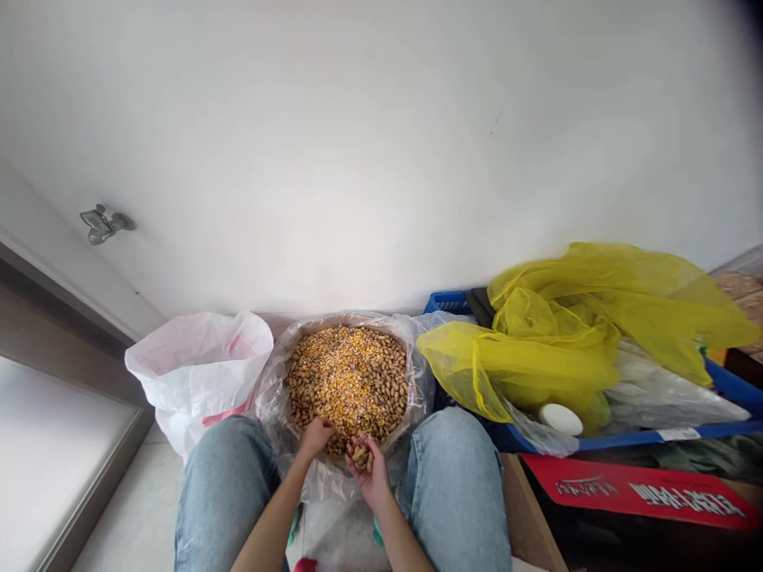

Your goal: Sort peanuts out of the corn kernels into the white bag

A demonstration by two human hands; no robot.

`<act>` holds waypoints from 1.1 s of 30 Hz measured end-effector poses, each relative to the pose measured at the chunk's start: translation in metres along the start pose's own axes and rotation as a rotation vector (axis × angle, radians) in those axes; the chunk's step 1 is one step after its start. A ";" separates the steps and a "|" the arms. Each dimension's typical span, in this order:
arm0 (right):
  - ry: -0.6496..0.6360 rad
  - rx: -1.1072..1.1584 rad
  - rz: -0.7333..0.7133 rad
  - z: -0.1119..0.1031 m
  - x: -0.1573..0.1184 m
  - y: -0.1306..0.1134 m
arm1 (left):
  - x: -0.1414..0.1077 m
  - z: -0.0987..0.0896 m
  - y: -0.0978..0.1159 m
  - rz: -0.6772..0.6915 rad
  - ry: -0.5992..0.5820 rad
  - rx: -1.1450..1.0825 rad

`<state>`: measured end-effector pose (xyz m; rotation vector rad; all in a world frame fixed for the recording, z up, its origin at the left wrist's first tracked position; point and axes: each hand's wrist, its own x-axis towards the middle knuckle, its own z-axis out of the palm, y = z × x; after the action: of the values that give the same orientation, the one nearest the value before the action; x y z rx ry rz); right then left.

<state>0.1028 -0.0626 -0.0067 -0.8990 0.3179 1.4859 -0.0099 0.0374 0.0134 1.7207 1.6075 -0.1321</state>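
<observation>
A clear plastic bag (271, 377) is spread open between my knees, filled with peanuts in their shells (387, 377) and yellow and white corn kernels (342, 361). At the bag's near edge, my right hand (366, 465) is turned palm up and cupped round several peanuts (361, 457). Just left of it, my left hand (318, 436) is over the near left part of the pile with its fingers drawn together. Whatever may be between those fingers is too small to make out.
A white woven sack (199, 357) stands open at the left. On the right, a blue crate (649, 438) holds yellow mesh (536, 357) and a white lid (560, 419), with a red printed box flap (644, 492) below. A valve (104, 224) juts from the wall.
</observation>
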 end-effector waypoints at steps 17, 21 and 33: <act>0.014 0.012 0.004 0.001 -0.002 0.000 | -0.010 0.019 -0.001 0.143 0.091 0.424; 0.029 -0.006 0.001 0.000 -0.002 0.000 | -0.010 0.023 0.002 0.133 0.073 0.418; 0.016 -0.031 0.010 0.004 -0.002 -0.001 | -0.015 -0.012 0.013 0.446 -0.328 0.031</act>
<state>0.1019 -0.0616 -0.0027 -0.9356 0.3114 1.4970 -0.0065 0.0334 0.0356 1.9235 0.9678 -0.2074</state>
